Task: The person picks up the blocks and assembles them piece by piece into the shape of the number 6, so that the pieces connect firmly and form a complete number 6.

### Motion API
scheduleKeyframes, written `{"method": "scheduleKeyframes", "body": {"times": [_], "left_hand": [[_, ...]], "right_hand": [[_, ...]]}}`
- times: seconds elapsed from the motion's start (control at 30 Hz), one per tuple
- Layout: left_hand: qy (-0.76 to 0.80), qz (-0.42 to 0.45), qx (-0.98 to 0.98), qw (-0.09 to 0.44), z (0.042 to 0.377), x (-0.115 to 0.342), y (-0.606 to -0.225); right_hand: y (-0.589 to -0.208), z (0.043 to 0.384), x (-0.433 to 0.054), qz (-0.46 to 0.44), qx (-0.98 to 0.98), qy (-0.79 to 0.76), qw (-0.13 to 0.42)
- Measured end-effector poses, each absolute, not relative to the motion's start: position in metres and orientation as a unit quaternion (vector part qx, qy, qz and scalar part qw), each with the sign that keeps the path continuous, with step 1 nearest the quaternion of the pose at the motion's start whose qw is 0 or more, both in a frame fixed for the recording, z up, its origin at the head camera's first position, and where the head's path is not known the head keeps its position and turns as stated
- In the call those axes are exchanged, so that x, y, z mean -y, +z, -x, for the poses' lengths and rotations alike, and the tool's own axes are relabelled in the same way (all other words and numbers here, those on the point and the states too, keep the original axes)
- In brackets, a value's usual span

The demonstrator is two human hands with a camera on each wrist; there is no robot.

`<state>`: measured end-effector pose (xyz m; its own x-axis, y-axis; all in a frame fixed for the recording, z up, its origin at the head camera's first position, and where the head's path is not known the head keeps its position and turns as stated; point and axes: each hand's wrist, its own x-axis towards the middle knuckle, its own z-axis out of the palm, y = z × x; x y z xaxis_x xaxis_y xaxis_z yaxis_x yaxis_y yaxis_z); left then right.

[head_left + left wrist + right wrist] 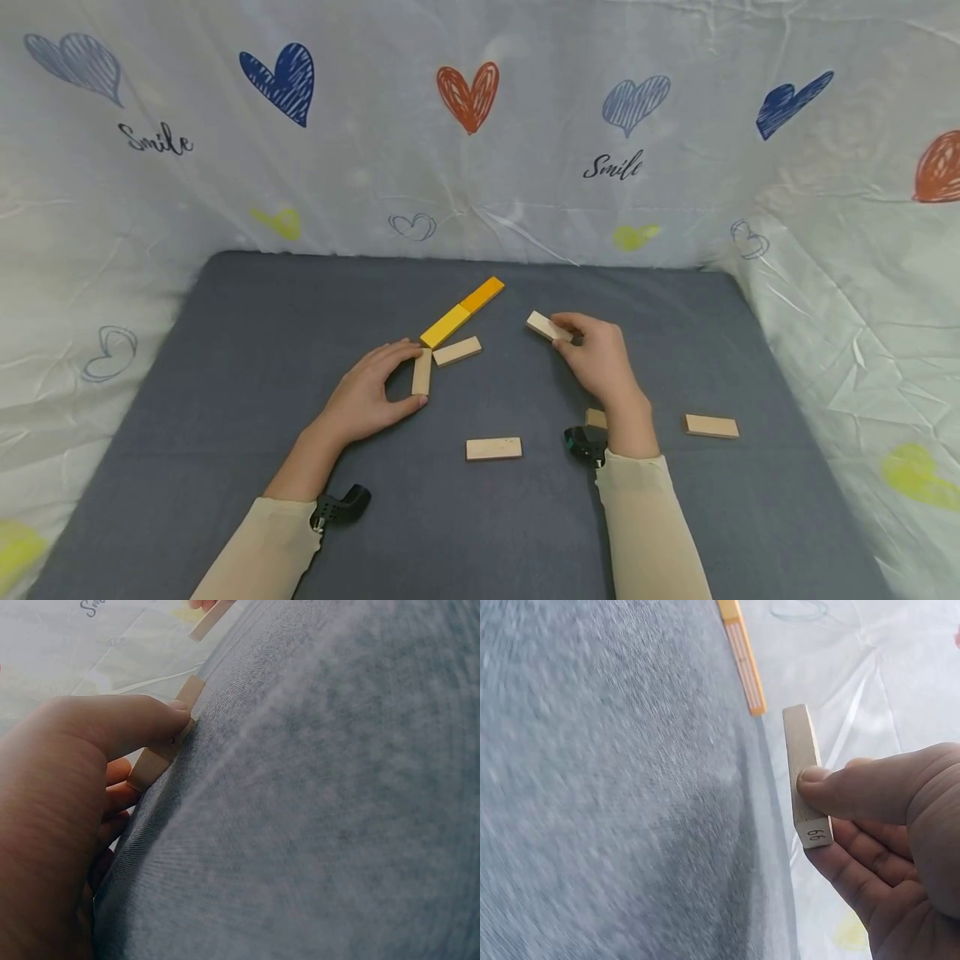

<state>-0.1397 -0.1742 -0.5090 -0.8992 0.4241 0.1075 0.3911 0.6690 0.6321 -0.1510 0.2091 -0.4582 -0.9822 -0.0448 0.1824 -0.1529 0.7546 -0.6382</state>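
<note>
My left hand spans a plain wooden block lengthwise, thumb at its near end and fingers at its far end. In the left wrist view the thumb partly covers that block. A second plain block lies slanted just right of it. Beyond them, a yellow block and an orange block lie end to end in a diagonal line. To the right, my right hand pinches another wooden block between thumb and fingers; two digits are printed on its end.
On the grey cloth-covered table, one loose wooden block lies near the middle and another at the right. A further block is partly hidden by the right wrist. A white sheet with printed hearts hangs behind the table.
</note>
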Motion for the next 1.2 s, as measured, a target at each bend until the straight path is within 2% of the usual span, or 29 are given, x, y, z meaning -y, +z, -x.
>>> {"method": "scheduleKeyframes", "body": {"times": [0.3,1.2], "left_hand": [[0.340,-0.228,-0.912,0.023,0.140,0.174,-0.508],[0.334,-0.228,-0.914,0.024,0.140,0.174,-0.509]], "right_hand": [[-0.463,0.149,-0.195,-0.071,0.929,0.355,0.082],[-0.470,0.149,-0.165,-0.110,0.930,0.347,0.044]]}}
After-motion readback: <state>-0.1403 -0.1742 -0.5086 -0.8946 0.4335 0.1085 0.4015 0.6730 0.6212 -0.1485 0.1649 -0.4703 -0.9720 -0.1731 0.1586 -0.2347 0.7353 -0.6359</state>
